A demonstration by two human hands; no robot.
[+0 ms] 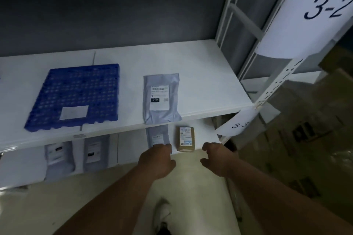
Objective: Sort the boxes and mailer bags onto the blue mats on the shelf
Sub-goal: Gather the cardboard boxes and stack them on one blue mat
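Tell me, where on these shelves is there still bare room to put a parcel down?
Upper shelf: the blue mat is bare except a white label; white shelf also lies free between the mat and the grey mailer bag, and right of that bag. The lower shelf is crowded: mailer bags and a small brown box lie side by side.

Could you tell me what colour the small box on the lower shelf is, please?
The box is brown cardboard, seen in the head view.

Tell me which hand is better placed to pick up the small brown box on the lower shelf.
Probably right: the right hand hovers open just beside the brown box, while the left hand sits over the grey mailer bag.
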